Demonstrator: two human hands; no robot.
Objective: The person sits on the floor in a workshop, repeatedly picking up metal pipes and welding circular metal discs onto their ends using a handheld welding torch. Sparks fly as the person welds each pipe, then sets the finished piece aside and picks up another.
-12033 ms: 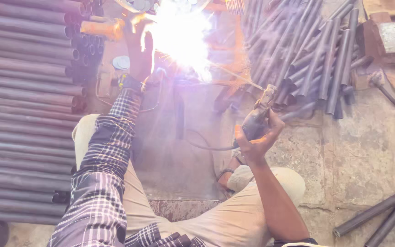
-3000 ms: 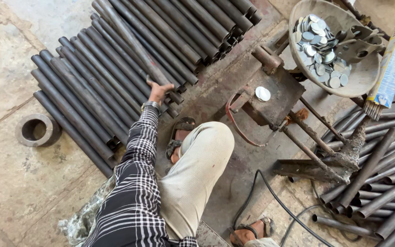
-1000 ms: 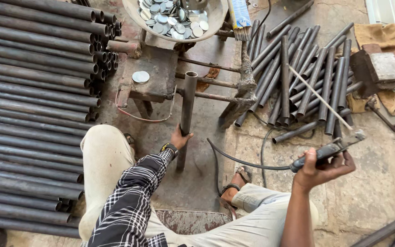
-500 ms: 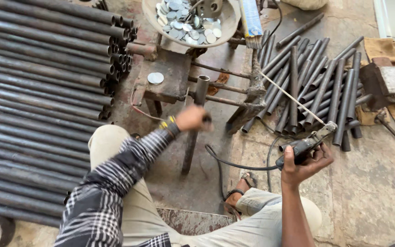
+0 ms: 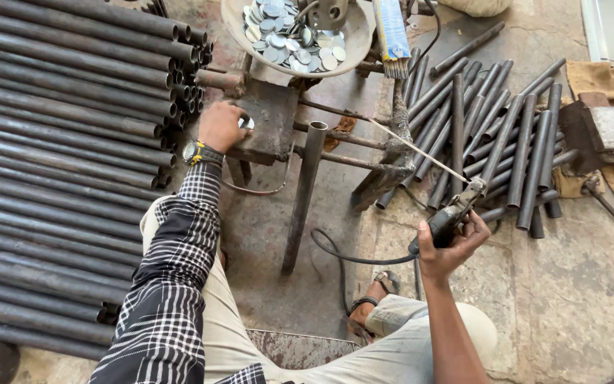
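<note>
My left hand [image 5: 222, 126] reaches to the rusty metal block [image 5: 271, 124] and closes on a small round metal disc [image 5: 247, 123] lying there. My right hand [image 5: 450, 242] grips the welding electrode holder [image 5: 453, 217], whose thin rod [image 5: 413, 148] points up and left. A single steel pipe [image 5: 304, 195] lies lengthwise in the jig in front of me, its open end facing away. A shallow pan [image 5: 296, 35] of round metal discs sits above the block.
A large stack of dark steel pipes [image 5: 65, 149] fills the left. Shorter pipes [image 5: 492, 135] lie in a pile at the right. A black cable [image 5: 349, 256] runs from the holder. A hammer block [image 5: 605, 131] rests on cloth at far right. My foot [image 5: 378, 295] is in a sandal.
My left hand has let go of the pipe and moved up to the disc on the metal block. My right hand with the electrode holder stays about where it was.
</note>
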